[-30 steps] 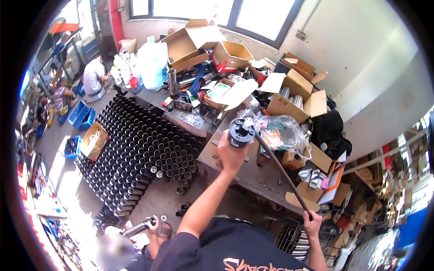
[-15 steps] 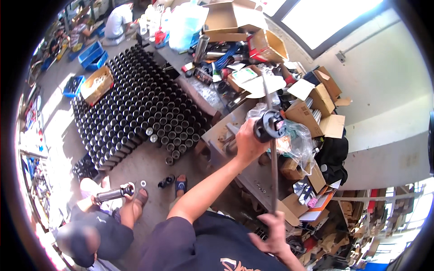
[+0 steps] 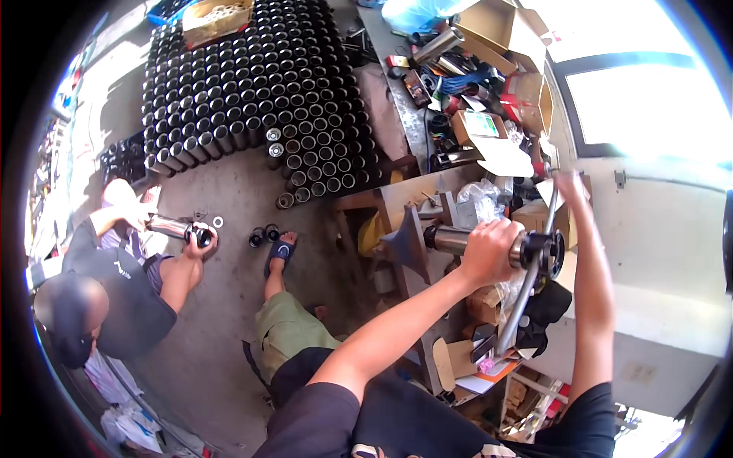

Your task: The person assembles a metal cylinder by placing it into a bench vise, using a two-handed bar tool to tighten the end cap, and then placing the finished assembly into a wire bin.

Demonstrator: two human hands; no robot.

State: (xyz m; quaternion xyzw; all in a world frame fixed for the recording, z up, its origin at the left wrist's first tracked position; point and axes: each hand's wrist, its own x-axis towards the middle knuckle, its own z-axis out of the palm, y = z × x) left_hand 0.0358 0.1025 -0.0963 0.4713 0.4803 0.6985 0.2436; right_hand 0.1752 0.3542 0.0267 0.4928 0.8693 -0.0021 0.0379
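Note:
My left hand [image 3: 490,250] is wrapped round a shiny metal cylinder [image 3: 452,240] that lies roughly level over the workbench. The cylinder's left end is black. At its right end sits a black slotted end fitting [image 3: 544,255]. A long metal bar [image 3: 516,314] crosses this fitting, its lower end free. At the bar's far upper end is my right hand [image 3: 569,185], closed round it, with the fingers partly hidden. A blue-grey angled metal bracket [image 3: 408,248] stands just left of the cylinder; whether it grips the cylinder I cannot tell.
Rows of upright black tubes [image 3: 221,99] cover the floor at the far left. A co-worker [image 3: 114,282] sits at left with a similar cylinder [image 3: 169,227]. Cardboard boxes [image 3: 489,27] and loose parts crowd the bench [image 3: 405,114]. The wall [image 3: 649,229] is at right.
My right hand has gone from the bar's near end up to its far end and closed on it. The bar has tilted. The view has shifted, showing the cylinder beside my left hand.

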